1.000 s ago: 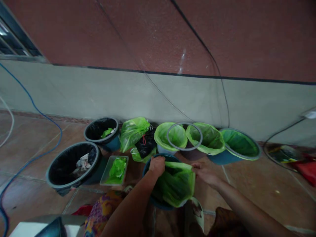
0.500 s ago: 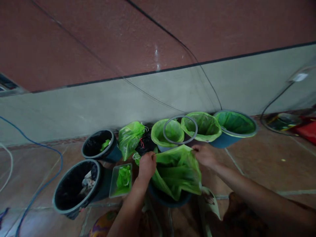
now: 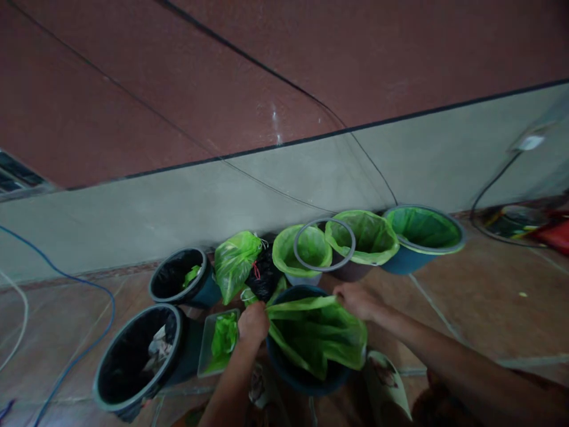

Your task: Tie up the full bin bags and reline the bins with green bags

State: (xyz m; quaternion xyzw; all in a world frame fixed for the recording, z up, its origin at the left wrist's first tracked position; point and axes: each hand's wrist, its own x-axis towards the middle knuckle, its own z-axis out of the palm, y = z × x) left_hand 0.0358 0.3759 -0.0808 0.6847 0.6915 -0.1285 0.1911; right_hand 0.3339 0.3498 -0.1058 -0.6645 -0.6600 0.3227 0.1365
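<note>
A green plastic bag (image 3: 320, 335) hangs with its mouth spread inside a dark blue bin (image 3: 306, 385) on the floor in front of me. At the bag's left edge, my left hand (image 3: 253, 323) pinches the plastic close to the bin's rim. My right hand (image 3: 355, 299) grips the bag's edge on the far right side. The far rim of the bin shows between my hands, while the bag covers much of its inside. Just left of my left hand is a clear plastic tub (image 3: 220, 344) with folded green bags in it.
Green-lined bins (image 3: 302, 255) stand along the wall, with a loose grey ring (image 3: 299, 234) resting across two. A tied green bag (image 3: 235, 261) and a black bag (image 3: 263, 276) lie beside them. Two black-lined bins (image 3: 178, 332) are at left, near a blue cable (image 3: 111, 308).
Both hands have lowered the bag into the bin and drawn its mouth wider. The bin's far rim is now visible. The view has tilted slightly upward.
</note>
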